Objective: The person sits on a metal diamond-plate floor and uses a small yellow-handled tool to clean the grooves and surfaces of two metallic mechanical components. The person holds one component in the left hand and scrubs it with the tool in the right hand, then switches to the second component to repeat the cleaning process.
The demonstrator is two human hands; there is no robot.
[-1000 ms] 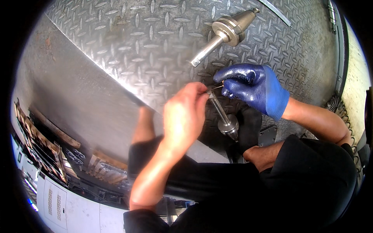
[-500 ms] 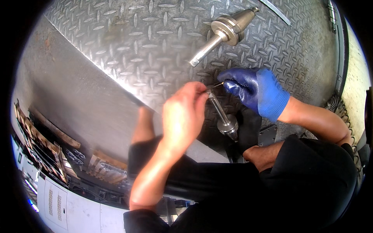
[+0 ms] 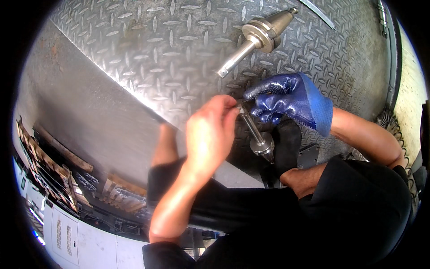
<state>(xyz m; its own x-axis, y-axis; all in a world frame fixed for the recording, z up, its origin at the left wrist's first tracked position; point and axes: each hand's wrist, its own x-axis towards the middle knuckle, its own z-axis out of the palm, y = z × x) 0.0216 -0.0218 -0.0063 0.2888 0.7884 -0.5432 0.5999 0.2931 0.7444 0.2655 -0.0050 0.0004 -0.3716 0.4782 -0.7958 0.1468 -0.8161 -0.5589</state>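
A steel tool holder with a long shank (image 3: 253,127) leans with its shank end up towards my hands and its tapered end by my foot. My bare left hand (image 3: 210,134) pinches at that shank end; its fingertips hide whatever small part lies between them. My right hand (image 3: 291,101), in a blue coated glove, is curled just to the right of it. Its thumb and forefinger close on a thin rod-like hand tool (image 3: 244,100), mostly hidden, that reaches the shank end. A second tool holder (image 3: 260,36), with a tapered body and square-tipped shank, lies beyond my hands.
Both holders are on a diamond-plate metal floor (image 3: 172,38). A flat metal strip (image 3: 319,14) lies at the far right. My dark shoe (image 3: 286,145) is beside the nearer holder. A coiled hose (image 3: 386,119) runs along the right; wooden pallets (image 3: 49,163) stand at the left.
My right hand has shifted slightly and rolled, its lower fingers now loosened and spreading beneath. The tool's yellow part no longer shows. My left hand stays at the shank end.
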